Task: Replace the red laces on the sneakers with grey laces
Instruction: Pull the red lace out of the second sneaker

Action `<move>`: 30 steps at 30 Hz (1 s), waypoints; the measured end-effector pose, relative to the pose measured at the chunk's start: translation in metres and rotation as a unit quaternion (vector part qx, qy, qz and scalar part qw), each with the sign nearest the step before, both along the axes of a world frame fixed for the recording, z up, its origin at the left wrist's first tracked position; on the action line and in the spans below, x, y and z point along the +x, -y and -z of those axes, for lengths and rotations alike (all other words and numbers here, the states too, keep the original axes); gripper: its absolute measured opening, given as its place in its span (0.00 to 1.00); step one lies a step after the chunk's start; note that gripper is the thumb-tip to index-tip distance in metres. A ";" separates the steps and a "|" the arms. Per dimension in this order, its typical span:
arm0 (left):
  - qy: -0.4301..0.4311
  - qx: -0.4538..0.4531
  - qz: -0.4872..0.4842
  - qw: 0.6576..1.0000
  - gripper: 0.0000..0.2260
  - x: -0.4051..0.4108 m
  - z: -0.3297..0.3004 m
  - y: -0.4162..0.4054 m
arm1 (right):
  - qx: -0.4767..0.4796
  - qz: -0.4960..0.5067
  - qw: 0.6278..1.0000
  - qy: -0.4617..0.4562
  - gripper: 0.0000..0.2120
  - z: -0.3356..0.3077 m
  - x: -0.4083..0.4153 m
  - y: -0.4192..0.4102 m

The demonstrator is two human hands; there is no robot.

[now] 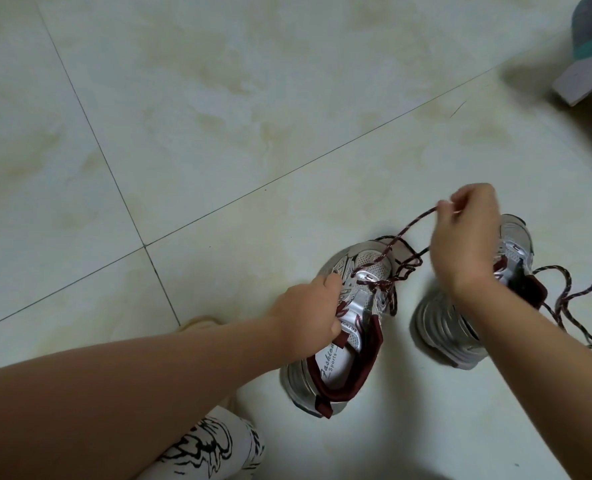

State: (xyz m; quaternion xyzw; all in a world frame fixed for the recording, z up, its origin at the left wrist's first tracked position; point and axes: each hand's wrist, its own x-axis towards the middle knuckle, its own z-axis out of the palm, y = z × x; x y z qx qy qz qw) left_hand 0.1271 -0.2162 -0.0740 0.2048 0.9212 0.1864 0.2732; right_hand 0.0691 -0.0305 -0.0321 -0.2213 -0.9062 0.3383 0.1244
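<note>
Left hand [308,308]: fingers curled round the near side of the left-hand sneaker [343,327], at the tongue and eyelet row; judged to be pinning the shoe to the floor so it does not lift as the lace is drawn out
Right hand [466,233]: raised above the shoes, fingertips pinching the end of the red lace [405,233]; the lace runs taut from the pinch down to the front eyelets, which suggests a pull to free it
Red lace on this shoe: dark red flecked cord, loosened, still threaded through the lower eyelets, with slack loops lying over the toe and on the floor just beside it
Second sneaker [460,327]: stands just beside the first, partly hidden behind the right forearm; its own red lace [571,299] trails loose onto the floor to the right, so it seems to wait its turn
Grey laces: none visible in this view
Stage: judged early, unlacing of the first shoe under way, no grey lace fitted yet
Writing, insole: "Fashion" in script with "Sports" beneath it
Writing, tongue label: capitals reading "BALENCIA", the rest covered or too small to tell
Floor [183,133]: pale marbled tiles with dark grout lines; the shoes sit flat on it, heels toward the person
Top right corner: a grey, teal and white object [589,46], cut off by the edge, cannot tell what it is
Bottom edge: a knee in white cloth with black print [211,448]
</note>
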 end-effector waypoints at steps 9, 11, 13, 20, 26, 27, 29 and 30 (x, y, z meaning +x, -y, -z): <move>-0.008 -0.003 0.003 1.000 0.10 0.001 -0.003 -0.002 | 0.263 -0.337 0.875 0.226 0.16 0.039 0.030 0.042; -0.009 -0.005 0.004 1.000 0.10 0.000 -0.003 -0.003 | 0.301 -0.351 0.863 0.202 0.13 0.037 0.028 0.046; -0.009 -0.005 0.008 1.000 0.11 0.000 -0.002 -0.003 | 0.300 -0.301 0.893 0.147 0.12 0.029 0.021 0.042; 0.000 0.004 0.001 1.000 0.12 0.000 -0.001 -0.001 | 0.086 -0.005 0.996 -0.031 0.09 0.001 -0.002 0.007; -0.004 -0.009 -0.001 1.000 0.09 0.000 -0.003 -0.002 | 0.273 -0.322 0.901 0.103 0.15 0.027 0.029 0.031; -0.007 -0.014 0.000 1.000 0.10 0.000 -0.003 -0.002 | 0.304 -0.359 0.869 0.155 0.16 0.031 0.032 0.034; -0.009 -0.021 0.006 1.000 0.11 0.001 -0.002 -0.003 | 0.320 -0.372 0.846 0.207 0.17 0.037 0.032 0.034; -0.008 -0.021 0.009 1.000 0.11 0.001 -0.002 -0.003 | 0.311 -0.360 0.855 0.208 0.16 0.036 0.029 0.034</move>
